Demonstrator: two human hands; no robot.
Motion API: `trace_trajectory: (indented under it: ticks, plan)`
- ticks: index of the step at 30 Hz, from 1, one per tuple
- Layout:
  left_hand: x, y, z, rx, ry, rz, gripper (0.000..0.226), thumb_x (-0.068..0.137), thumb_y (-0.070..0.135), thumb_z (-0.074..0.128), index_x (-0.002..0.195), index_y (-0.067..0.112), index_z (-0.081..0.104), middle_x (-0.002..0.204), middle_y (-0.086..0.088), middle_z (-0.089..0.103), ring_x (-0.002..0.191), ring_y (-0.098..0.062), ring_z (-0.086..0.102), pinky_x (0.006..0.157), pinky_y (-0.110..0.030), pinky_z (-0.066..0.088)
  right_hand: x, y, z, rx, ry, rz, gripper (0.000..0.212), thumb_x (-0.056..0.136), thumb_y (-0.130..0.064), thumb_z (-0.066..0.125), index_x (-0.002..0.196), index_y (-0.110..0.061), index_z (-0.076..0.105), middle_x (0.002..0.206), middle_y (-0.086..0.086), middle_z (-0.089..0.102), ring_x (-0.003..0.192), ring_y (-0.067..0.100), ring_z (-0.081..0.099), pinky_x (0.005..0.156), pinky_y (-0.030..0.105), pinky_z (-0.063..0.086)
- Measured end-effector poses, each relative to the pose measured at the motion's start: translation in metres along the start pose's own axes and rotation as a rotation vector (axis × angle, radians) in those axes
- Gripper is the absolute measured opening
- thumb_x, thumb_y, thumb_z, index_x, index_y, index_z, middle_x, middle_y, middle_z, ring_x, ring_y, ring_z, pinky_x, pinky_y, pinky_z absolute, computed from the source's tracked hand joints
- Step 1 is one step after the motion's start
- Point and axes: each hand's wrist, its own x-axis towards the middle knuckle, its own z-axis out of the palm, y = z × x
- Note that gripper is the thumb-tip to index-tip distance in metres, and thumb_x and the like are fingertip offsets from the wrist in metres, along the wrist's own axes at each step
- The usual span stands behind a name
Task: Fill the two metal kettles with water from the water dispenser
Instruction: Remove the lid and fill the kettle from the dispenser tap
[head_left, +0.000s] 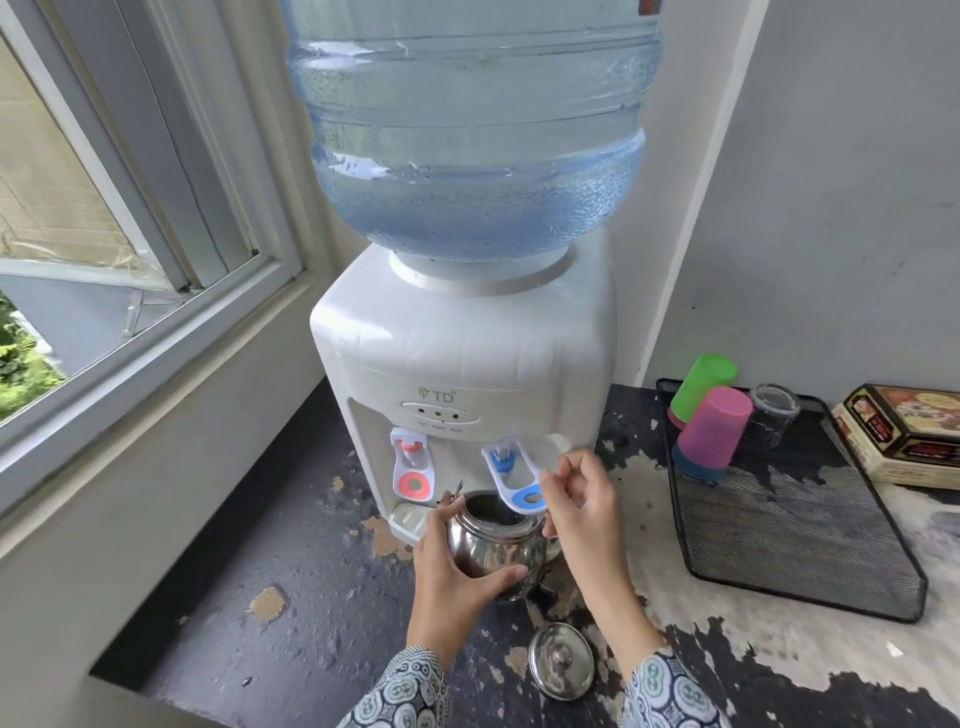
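Note:
A white water dispenser (462, 353) with a large blue bottle (475, 130) stands on the counter. It has a red tap (411, 465) on the left and a blue tap (514, 475) on the right. My left hand (452, 566) holds a shiny metal kettle (493, 540), lid off, with its opening just under the blue tap. The fingertips of my right hand (579, 499) rest on the blue tap's lever. The kettle's lid (561, 660) lies on the counter nearer to me. Only one kettle is in view.
A black mesh tray (800, 551) at the right holds a green cup (704, 387), a pink cup (714, 434) and a glass (774, 415), all upside down. A printed box (909, 434) sits beyond it. A window (104, 234) runs along the left. The dark counter (291, 545) has peeling paint.

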Motion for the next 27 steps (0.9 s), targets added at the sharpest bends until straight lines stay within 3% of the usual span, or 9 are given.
trace_trajectory:
  ticks: [2, 4, 6, 9, 13, 17, 22, 27]
  plan:
    - [0.0009, -0.0014, -0.0019, -0.011, -0.001, 0.022, 0.087, 0.044, 0.035, 0.094, 0.112, 0.051, 0.043, 0.129, 0.013, 0.043, 0.084, -0.017, 0.065, 0.077, -0.035, 0.059, 0.0002, -0.0003, -0.0002, 0.001, -0.002, 0.005, 0.027, 0.086, -0.005, 0.055, 0.067, -0.02, 0.042, 0.056, 0.001, 0.045, 0.041, 0.011, 0.04, 0.039, 0.018, 0.038]
    - [0.0015, -0.0024, -0.0024, -0.034, -0.007, 0.039, 0.084, 0.047, 0.025, 0.094, 0.11, 0.051, 0.044, 0.127, 0.01, 0.043, 0.068, -0.011, 0.063, 0.07, -0.029, 0.059, -0.0002, -0.0003, -0.0005, 0.006, -0.004, 0.01, 0.027, 0.086, -0.005, 0.055, 0.068, -0.019, 0.042, 0.056, 0.002, 0.045, 0.042, 0.011, 0.04, 0.039, 0.017, 0.038]
    - [0.0017, -0.0025, -0.0027, -0.041, -0.011, 0.04, 0.084, 0.048, 0.023, 0.094, 0.11, 0.05, 0.044, 0.129, 0.011, 0.043, 0.069, -0.01, 0.063, 0.07, -0.032, 0.06, -0.0003, -0.0001, -0.0001, 0.013, -0.006, 0.015, 0.027, 0.086, -0.005, 0.055, 0.068, -0.019, 0.042, 0.057, 0.002, 0.045, 0.042, 0.011, 0.04, 0.039, 0.018, 0.038]
    - [0.0017, -0.0024, -0.0021, -0.042, -0.008, 0.049, 0.085, 0.048, 0.022, 0.093, 0.111, 0.048, 0.043, 0.126, 0.012, 0.044, 0.078, 0.006, 0.061, 0.073, -0.026, 0.058, 0.0001, 0.0011, 0.0004, 0.015, 0.0, 0.021, 0.027, 0.086, -0.005, 0.055, 0.068, -0.02, 0.042, 0.056, 0.003, 0.045, 0.042, 0.012, 0.04, 0.039, 0.019, 0.038]
    - [0.0035, -0.007, -0.0018, -0.02, 0.016, 0.021, 0.091, 0.04, 0.046, 0.093, 0.114, 0.054, 0.041, 0.132, 0.013, 0.045, 0.108, -0.03, 0.059, 0.087, -0.045, 0.055, 0.0002, 0.0017, 0.001, 0.014, 0.013, 0.016, 0.026, 0.086, -0.004, 0.054, 0.068, -0.018, 0.041, 0.057, 0.007, 0.044, 0.045, 0.018, 0.04, 0.039, 0.018, 0.038]
    - [0.0032, -0.0068, -0.0029, -0.015, 0.029, 0.026, 0.089, 0.041, 0.045, 0.092, 0.114, 0.055, 0.041, 0.131, 0.011, 0.047, 0.118, -0.02, 0.052, 0.093, -0.037, 0.052, 0.0004, 0.0021, 0.0013, 0.015, 0.008, 0.019, 0.025, 0.086, -0.003, 0.054, 0.069, -0.016, 0.041, 0.058, 0.008, 0.043, 0.047, 0.018, 0.04, 0.039, 0.016, 0.038]
    - [0.0042, -0.006, -0.0026, 0.004, 0.039, -0.017, 0.095, 0.039, 0.05, 0.092, 0.119, 0.05, 0.041, 0.129, 0.012, 0.05, 0.112, -0.036, 0.055, 0.092, -0.053, 0.05, 0.0012, 0.0026, 0.002, 0.01, -0.002, 0.018, 0.025, 0.086, -0.002, 0.053, 0.069, -0.016, 0.041, 0.061, 0.01, 0.043, 0.048, 0.017, 0.04, 0.039, 0.017, 0.038]
    - [0.0048, -0.0061, -0.0012, 0.025, 0.055, -0.029, 0.094, 0.038, 0.053, 0.091, 0.118, 0.052, 0.041, 0.13, 0.018, 0.047, 0.106, -0.048, 0.055, 0.088, -0.057, 0.051, 0.0007, 0.0027, 0.0004, 0.015, -0.022, 0.021, 0.024, 0.086, -0.003, 0.053, 0.07, -0.016, 0.042, 0.062, 0.009, 0.045, 0.046, 0.011, 0.04, 0.04, 0.017, 0.039]
